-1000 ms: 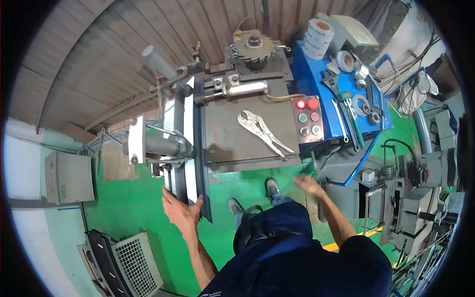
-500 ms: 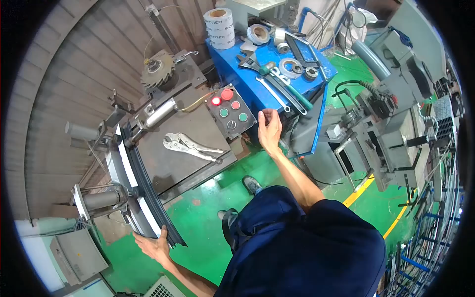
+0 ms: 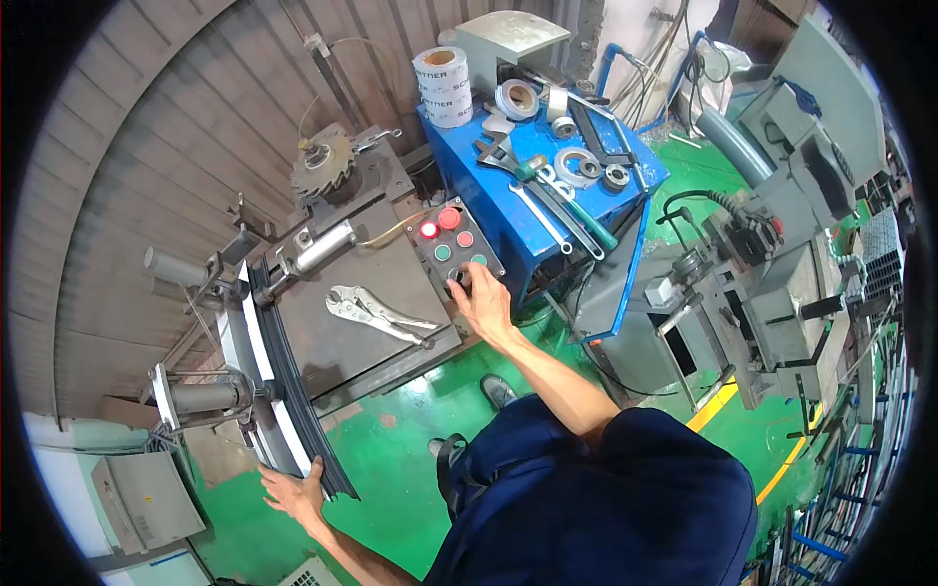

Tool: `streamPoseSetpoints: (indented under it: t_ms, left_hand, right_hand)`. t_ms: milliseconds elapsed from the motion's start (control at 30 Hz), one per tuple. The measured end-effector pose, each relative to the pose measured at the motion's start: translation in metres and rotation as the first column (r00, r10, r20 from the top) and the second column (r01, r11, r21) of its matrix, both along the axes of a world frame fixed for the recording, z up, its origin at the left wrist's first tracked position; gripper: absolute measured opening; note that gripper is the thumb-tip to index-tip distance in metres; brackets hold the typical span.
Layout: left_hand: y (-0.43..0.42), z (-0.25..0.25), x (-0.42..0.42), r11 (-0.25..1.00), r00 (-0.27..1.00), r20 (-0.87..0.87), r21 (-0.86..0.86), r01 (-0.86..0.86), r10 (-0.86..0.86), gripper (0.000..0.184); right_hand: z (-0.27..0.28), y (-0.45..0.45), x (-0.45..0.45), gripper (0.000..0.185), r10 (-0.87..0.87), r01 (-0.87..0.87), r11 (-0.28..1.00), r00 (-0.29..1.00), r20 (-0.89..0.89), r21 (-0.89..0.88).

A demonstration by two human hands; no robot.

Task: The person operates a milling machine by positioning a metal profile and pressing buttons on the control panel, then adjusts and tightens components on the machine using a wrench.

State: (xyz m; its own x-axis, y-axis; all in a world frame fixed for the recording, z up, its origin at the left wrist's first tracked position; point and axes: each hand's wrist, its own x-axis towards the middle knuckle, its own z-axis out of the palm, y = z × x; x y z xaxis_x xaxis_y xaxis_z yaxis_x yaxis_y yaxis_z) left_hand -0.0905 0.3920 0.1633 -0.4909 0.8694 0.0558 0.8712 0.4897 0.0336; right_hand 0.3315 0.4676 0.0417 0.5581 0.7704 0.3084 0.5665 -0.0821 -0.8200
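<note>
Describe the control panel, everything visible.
The panel is a grey, metal-looking plate, slanted in view, between the bed and the blue cabinet. It carries a lit red lamp, a large red button, a smaller red button, two green buttons and, lowest, a knob. The right hand is over its lower edge, fingers at the knob; whether they press or turn it can't be told.

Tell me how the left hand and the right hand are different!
The left hand is at the near end of the long dark strip, but the right hand is at the control panel. The left hand's fingers are spread, while the right hand's fingers bend toward the panel's controls. Both hands are bare.
</note>
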Motion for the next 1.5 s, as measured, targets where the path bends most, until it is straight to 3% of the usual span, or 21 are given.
streamPoseSetpoints:
  t_ms: [500,667,1167,1267,1367,1500]
  left_hand:
    - [0.0,-0.001,0.002,0.998,0.999,0.029,0.038,-0.042,0.04,0.128]
    - [0.0,-0.001,0.002,0.998,0.999,0.026,0.043,-0.042,0.041,0.128]
    - [0.004,-0.004,0.0,0.999,0.998,0.029,-0.006,-0.049,0.049,0.13]
    - [-0.002,-0.018,-0.018,0.999,0.999,0.016,0.02,-0.037,0.037,0.132]
    - [-0.006,-0.011,-0.007,0.997,1.0,0.006,0.076,0.008,-0.009,0.131]
    - [-0.005,0.001,0.008,0.995,0.998,0.064,0.101,-0.006,0.0,0.129]
  right_hand:
    - [-0.008,0.002,0.003,0.025,0.06,-0.059,0.998,0.996,-0.059,0.025]
    - [-0.001,0.001,0.007,0.021,0.115,-0.121,0.99,0.99,0.079,0.074]
    - [0.0,-0.007,0.009,0.028,0.133,-0.133,0.991,0.986,0.096,-0.007]
    - [-0.008,-0.003,0.01,0.03,0.11,-0.124,0.991,0.969,0.222,0.048]
    - [-0.002,-0.004,0.009,0.025,0.15,-0.153,0.988,0.984,0.097,0.024]
    - [-0.005,-0.001,0.009,0.024,0.189,-0.195,0.98,0.976,0.112,0.049]
